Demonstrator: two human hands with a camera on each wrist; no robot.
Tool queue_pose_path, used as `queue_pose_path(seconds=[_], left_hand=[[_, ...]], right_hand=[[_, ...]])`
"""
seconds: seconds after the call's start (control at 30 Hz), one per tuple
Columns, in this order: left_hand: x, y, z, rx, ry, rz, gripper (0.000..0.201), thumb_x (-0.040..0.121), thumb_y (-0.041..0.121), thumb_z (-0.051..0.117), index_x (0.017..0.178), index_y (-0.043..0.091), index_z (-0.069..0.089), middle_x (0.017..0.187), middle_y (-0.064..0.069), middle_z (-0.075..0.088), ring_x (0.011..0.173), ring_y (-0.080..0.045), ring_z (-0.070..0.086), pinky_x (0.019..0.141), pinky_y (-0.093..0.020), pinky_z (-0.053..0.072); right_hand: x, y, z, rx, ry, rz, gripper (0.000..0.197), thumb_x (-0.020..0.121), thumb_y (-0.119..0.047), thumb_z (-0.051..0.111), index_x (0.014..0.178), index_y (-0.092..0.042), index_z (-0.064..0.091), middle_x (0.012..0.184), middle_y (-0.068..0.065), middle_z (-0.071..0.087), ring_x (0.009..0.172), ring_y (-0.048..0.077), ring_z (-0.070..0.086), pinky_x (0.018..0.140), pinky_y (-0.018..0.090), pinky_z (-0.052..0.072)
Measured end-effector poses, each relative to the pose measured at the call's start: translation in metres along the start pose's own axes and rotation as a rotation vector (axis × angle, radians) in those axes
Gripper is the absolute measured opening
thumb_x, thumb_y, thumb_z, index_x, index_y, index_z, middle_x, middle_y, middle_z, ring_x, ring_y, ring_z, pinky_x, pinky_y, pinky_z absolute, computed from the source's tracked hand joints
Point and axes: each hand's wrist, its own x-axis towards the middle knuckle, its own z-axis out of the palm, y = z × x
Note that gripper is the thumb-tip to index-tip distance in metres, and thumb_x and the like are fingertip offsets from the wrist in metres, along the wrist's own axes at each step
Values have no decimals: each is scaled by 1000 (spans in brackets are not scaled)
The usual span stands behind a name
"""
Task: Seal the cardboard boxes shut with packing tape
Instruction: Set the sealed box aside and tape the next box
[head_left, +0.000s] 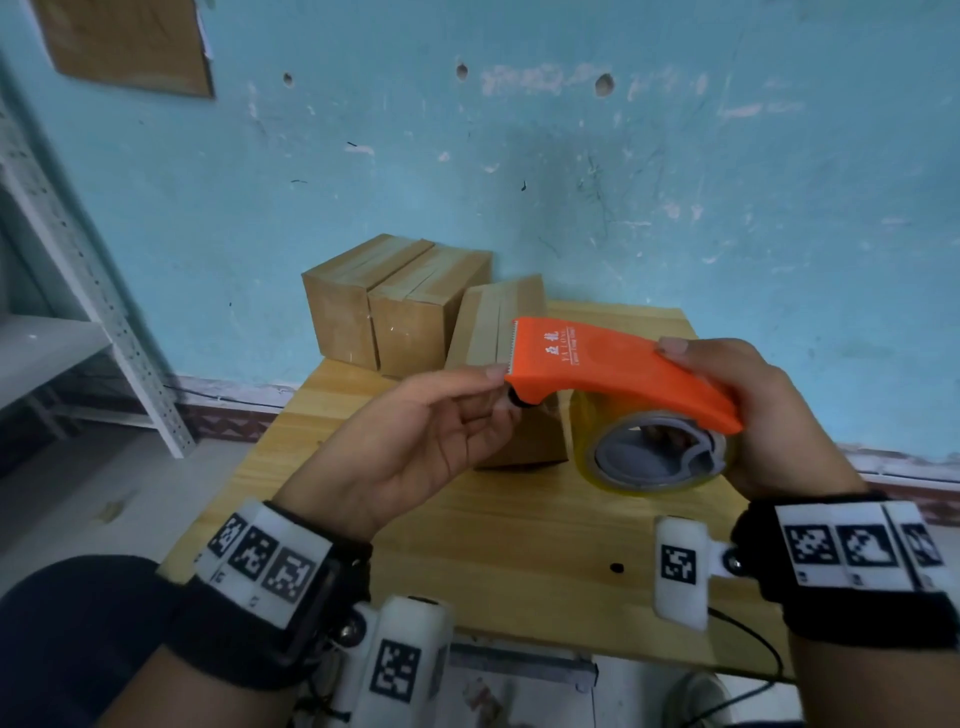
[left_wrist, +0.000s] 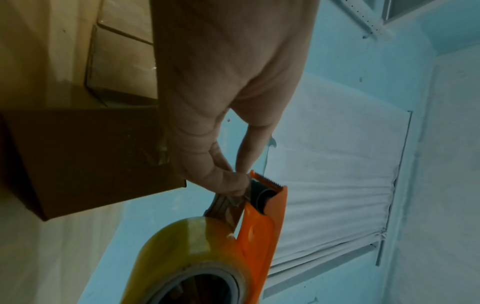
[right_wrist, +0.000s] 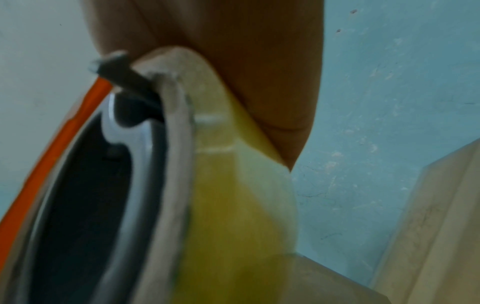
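Note:
An orange tape dispenser (head_left: 613, 371) with a roll of clear yellowish packing tape (head_left: 654, 452) is held in the air above the wooden table (head_left: 519, 545). My right hand (head_left: 748, 415) grips its rear end and the roll. My left hand (head_left: 441, 431) pinches the loose tape end (left_wrist: 233, 200) just under the serrated blade (left_wrist: 267, 182). A small cardboard box (head_left: 524, 431) stands on the table right behind the dispenser, partly hidden by it. The right wrist view shows the tape roll (right_wrist: 233, 205) close up and blurred.
Two taller cardboard boxes (head_left: 395, 306) stand side by side at the table's far left corner, against the blue wall. A white metal shelf (head_left: 78, 291) stands at the left. A small dark hole (head_left: 616, 568) marks the tabletop near the front.

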Motion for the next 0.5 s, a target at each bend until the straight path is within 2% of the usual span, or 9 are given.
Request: queue_pose_path(seconds=[0.07,0.13,0.2,0.27,0.37,0.43,0.5], left_hand=[[1,0,-3,-5,8,-29,21,82,5,64,100,-1,72,98,-15,67,76,-13,65,69,-18,58],[1,0,-4,-9,27,-63,18,79,5,67,94,1,76,95,-14,69,75,-13,67,68,-19,59],[2,1,-3,-8,78,-108,22,76,7,69,95,0,76,89,-14,70,73,-15,67,68,-20,60],[3,1,-4,26,133,-140,27,75,7,70,100,-2,73,88,-15,71,73,-16,69,70,-21,60],[3,3,-7,76,154,-142,28,75,6,68,101,-5,72,90,-15,72,74,-14,71,70,-20,60],[2,8,-9,97,143,-133,30,77,7,68,104,-5,72,91,-14,73,76,-12,71,72,-19,59],[2,15,-10,120,151,-120,28,77,7,68,103,-4,74,91,-14,74,76,-12,72,72,-18,59]], right_hand=[[0,1,-2,25,23,-3,21,58,-36,71,45,-20,67,47,-4,56,42,10,54,47,18,42],[0,1,-2,31,20,-8,21,57,-37,70,46,-19,68,47,-4,57,43,10,55,48,17,43],[1,3,-2,13,15,-14,20,63,-26,70,45,-19,67,47,-5,56,43,10,54,48,18,43],[3,4,-2,-39,7,-16,28,72,-21,68,44,-17,65,46,-4,54,42,11,52,46,17,41],[3,4,-2,-103,-1,-20,31,75,-27,65,47,-15,64,46,1,52,42,16,49,45,19,38],[3,2,-4,-117,-3,-23,27,69,-35,72,55,-12,68,50,4,55,46,19,51,47,20,39],[4,2,-4,-156,1,-33,36,62,-42,77,61,-7,70,54,8,57,51,24,53,50,22,40]])
